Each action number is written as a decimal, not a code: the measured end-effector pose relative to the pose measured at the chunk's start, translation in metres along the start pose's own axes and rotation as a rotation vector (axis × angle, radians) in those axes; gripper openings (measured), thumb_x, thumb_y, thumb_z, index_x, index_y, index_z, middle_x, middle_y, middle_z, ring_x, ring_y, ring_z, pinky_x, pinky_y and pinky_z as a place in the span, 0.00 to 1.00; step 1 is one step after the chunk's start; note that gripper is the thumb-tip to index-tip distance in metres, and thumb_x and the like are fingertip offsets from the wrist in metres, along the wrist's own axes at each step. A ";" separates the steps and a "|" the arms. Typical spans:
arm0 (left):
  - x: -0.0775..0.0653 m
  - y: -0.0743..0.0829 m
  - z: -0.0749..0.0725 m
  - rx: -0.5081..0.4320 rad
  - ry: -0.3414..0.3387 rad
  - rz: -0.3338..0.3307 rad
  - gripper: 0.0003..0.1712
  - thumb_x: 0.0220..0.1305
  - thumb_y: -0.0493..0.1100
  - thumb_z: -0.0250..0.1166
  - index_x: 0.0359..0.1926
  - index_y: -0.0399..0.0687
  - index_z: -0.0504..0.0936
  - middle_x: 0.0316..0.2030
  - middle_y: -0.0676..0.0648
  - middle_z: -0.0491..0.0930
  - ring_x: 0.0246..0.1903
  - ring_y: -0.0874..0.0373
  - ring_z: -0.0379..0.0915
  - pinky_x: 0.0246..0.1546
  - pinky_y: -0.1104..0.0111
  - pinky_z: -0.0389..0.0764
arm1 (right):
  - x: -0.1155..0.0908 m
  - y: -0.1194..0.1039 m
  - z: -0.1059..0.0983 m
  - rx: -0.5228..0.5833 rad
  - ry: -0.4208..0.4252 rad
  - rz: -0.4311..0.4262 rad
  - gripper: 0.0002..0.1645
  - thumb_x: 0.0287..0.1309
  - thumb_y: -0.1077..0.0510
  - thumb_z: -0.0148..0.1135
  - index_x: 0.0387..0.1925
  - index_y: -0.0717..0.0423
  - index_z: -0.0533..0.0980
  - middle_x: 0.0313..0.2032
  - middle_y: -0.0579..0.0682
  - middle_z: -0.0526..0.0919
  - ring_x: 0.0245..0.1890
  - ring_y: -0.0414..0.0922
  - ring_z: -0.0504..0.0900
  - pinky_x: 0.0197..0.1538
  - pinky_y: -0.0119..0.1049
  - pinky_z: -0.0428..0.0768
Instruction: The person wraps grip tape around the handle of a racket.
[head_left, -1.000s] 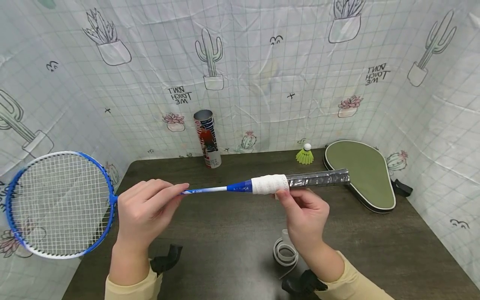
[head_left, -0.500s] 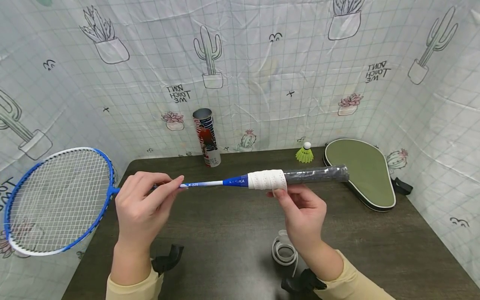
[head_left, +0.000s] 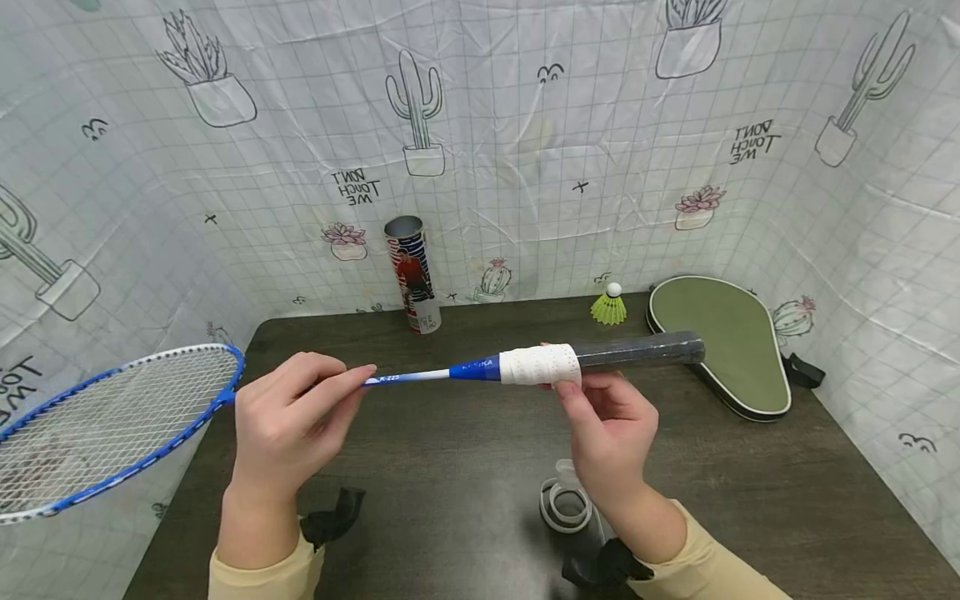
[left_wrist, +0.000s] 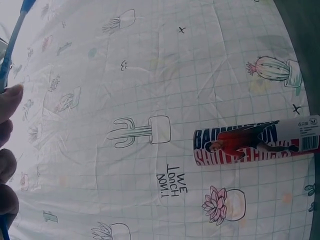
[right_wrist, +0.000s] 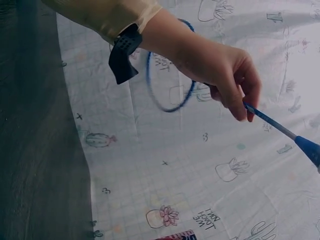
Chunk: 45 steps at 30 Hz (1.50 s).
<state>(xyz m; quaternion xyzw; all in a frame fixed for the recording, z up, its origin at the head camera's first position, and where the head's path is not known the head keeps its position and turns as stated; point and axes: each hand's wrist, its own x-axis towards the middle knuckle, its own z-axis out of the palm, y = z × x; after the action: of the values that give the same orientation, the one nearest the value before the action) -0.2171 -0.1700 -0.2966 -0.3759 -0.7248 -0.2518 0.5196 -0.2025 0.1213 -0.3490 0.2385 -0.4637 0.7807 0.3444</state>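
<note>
A blue and white badminton racket (head_left: 420, 377) is held level above the table, its strung head (head_left: 127, 425) tilted at the left. My left hand (head_left: 288, 421) pinches the thin shaft between thumb and fingers; the right wrist view also shows this hand (right_wrist: 220, 67). White perforated grip tape (head_left: 538, 365) is wound around the start of the handle. My right hand (head_left: 611, 425) holds the tape's lower edge against the handle with its thumb, fingers partly hidden behind. The rest of the handle (head_left: 641, 350) is dark and shiny. Fingers (left_wrist: 9, 107) show at the left wrist view's edge.
On the dark table (head_left: 450, 467), a white coiled strip (head_left: 566, 507) lies below my right hand. A shuttlecock tube (head_left: 412, 275), a yellow shuttlecock (head_left: 609, 307) and an olive racket case (head_left: 720, 346) stand or lie at the back, before a printed curtain (head_left: 495, 150).
The racket has turned about its shaft, so its head now looks flatter and reaches past the left edge of the head view. Both hands stay nearly in place.
</note>
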 end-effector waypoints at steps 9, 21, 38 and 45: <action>0.000 -0.001 -0.001 -0.015 0.004 0.000 0.11 0.70 0.39 0.66 0.33 0.41 0.93 0.23 0.47 0.81 0.17 0.57 0.70 0.19 0.67 0.73 | 0.002 0.000 0.001 0.081 -0.032 0.003 0.02 0.59 0.78 0.65 0.35 0.76 0.80 0.41 0.61 0.88 0.40 0.50 0.89 0.43 0.38 0.88; 0.005 0.000 -0.001 -0.043 0.043 0.021 0.14 0.71 0.42 0.68 0.31 0.39 0.92 0.19 0.50 0.77 0.16 0.60 0.66 0.16 0.72 0.66 | 0.001 0.001 0.001 0.062 -0.041 -0.011 0.04 0.59 0.80 0.61 0.35 0.78 0.81 0.37 0.57 0.89 0.32 0.48 0.89 0.44 0.38 0.87; -0.002 -0.005 -0.008 -0.057 -0.159 -0.062 0.12 0.72 0.42 0.63 0.40 0.43 0.92 0.21 0.55 0.78 0.16 0.68 0.60 0.18 0.78 0.60 | 0.004 -0.005 0.003 0.139 -0.047 -0.018 0.07 0.52 0.85 0.59 0.31 0.79 0.78 0.37 0.61 0.89 0.35 0.51 0.90 0.40 0.39 0.88; 0.002 0.000 -0.006 0.096 0.000 -0.096 0.05 0.65 0.37 0.70 0.35 0.43 0.92 0.29 0.45 0.85 0.24 0.49 0.76 0.28 0.58 0.72 | 0.005 -0.007 0.004 0.117 0.037 0.040 0.11 0.50 0.88 0.56 0.27 0.77 0.79 0.30 0.57 0.88 0.28 0.48 0.89 0.38 0.37 0.88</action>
<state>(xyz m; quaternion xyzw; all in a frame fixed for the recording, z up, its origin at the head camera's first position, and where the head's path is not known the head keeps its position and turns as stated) -0.2141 -0.1735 -0.2925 -0.3155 -0.7533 -0.2412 0.5243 -0.2001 0.1219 -0.3393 0.2343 -0.4155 0.8176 0.3225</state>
